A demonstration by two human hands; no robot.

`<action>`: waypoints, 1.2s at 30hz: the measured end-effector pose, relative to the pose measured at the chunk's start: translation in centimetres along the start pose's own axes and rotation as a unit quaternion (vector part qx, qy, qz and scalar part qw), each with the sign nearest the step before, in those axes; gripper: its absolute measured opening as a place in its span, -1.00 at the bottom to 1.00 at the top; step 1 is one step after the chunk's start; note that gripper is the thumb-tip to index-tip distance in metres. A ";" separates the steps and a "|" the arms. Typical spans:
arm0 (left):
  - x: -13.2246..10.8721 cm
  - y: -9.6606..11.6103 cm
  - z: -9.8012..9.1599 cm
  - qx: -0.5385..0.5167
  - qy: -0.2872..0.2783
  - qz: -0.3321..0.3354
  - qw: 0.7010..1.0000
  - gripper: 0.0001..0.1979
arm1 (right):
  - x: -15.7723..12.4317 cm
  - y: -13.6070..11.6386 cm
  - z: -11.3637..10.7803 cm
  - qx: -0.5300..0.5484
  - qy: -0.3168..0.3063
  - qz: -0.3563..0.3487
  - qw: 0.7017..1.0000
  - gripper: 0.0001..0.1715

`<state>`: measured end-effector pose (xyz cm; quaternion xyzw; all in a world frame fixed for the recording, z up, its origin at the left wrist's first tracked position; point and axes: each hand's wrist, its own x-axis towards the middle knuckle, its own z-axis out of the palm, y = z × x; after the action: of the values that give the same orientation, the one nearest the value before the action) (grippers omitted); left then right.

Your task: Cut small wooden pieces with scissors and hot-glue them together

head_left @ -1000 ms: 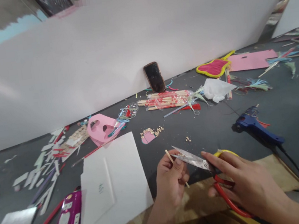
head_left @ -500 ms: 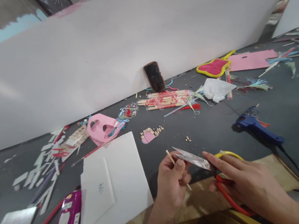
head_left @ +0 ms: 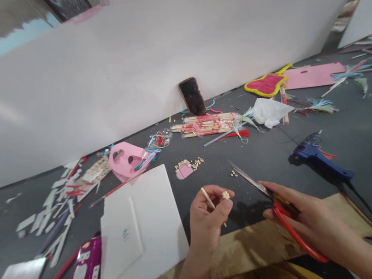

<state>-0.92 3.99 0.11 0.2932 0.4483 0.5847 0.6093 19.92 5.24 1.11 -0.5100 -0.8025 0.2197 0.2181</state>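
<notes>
My left hand (head_left: 207, 225) is closed around a thin pale wooden stick (head_left: 207, 197), which slants between the fingers. Thumb and fingertip also pinch a small cream flower-shaped piece (head_left: 225, 195). My right hand (head_left: 305, 217) grips a pair of scissors (head_left: 247, 176) with one red and one yellow handle, the yellow one mostly hidden. Their blades are together and point up and left, away from the stick. Just beyond the tips lie a few tiny cut bits (head_left: 233, 173). Farther off, more such bits surround a small pink piece (head_left: 184, 171).
A blue glue gun (head_left: 321, 156) with a black cord lies at right. Large white sheets (head_left: 157, 227) and a magenta box (head_left: 86, 266) are at left. Behind are wrapped sticks (head_left: 210, 124), a leaning phone (head_left: 192, 96), a pink cutout (head_left: 124, 162) and scattered strips.
The scissors have moved right, away from the stick, and their blades have come together. In my left hand, the flower-shaped piece now shows between thumb and finger.
</notes>
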 end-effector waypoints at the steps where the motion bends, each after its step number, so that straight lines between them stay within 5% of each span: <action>1: 0.0 0.1 -0.1 0.030 0.007 0.005 1.000 -0.77 | -0.1 0.4 0.1 -0.028 0.002 -0.003 1.000 -0.50; 5: 0.6 0.8 -0.7 0.196 0.035 0.006 0.980 -0.83 | -0.2 2.7 -0.1 -0.192 0.042 0.004 0.980 -0.49; 8: 1.9 1.6 -1.1 0.344 0.024 0.021 0.938 -0.90 | -0.2 4.1 -0.6 -0.265 0.058 0.019 0.962 -0.48; 12: 5.2 2.2 -0.9 0.549 -0.025 0.080 0.832 -0.96 | -0.1 4.7 -1.3 -0.306 0.029 0.042 0.951 -0.53; 14: 7.1 2.2 -0.4 0.652 -0.087 0.099 0.747 -0.90 | -0.2 4.9 -1.3 -0.311 0.029 0.053 0.949 -0.56; 17: 9.3 2.0 0.6 0.698 -0.124 0.096 0.699 -0.84 | -0.6 5.5 -0.8 -0.302 0.035 0.054 0.951 -0.55; 24: 11.3 2.0 1.7 0.720 -0.183 0.062 0.666 -0.87 | -1.3 6.7 -0.2 -0.273 0.048 0.049 0.960 -0.55; 36: 11.2 2.0 1.8 0.694 -0.184 0.067 0.692 -0.85 | -1.4 7.4 0.4 -0.295 0.043 0.048 0.953 -0.53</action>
<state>-1.20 15.52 0.30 0.7638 0.5846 0.0804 0.2616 25.55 6.73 -3.66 -0.5983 -0.7962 -0.0386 0.0810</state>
